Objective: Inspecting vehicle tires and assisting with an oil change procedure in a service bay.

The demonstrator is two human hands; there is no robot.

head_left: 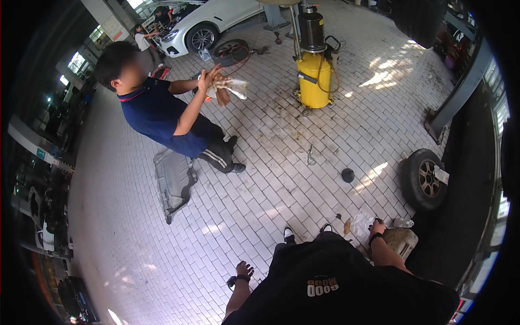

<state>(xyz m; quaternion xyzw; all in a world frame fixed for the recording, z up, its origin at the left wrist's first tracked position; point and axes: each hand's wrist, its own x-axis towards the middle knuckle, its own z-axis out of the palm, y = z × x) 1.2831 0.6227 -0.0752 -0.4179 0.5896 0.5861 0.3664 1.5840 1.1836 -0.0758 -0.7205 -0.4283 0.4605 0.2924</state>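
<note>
My left hand hangs low at my left side, a dark band on its wrist. Its fingers are loosely bent and apart, and it holds nothing. Out to my right, my right hand has its fingers curled in, with something dark at the fingertips that is too small to name. Right beside it is a crumpled clear plastic sheet or bag; I cannot tell whether the fingers grip it. A dirty pale plastic container stands close to that hand, with a small whitish object by it.
Ahead on the left, a person in dark blue holds gloves and plastic. A grey plastic panel lies behind them. A yellow drain tank stands ahead, a wheel at right, a black round object on the paving, a white car beyond.
</note>
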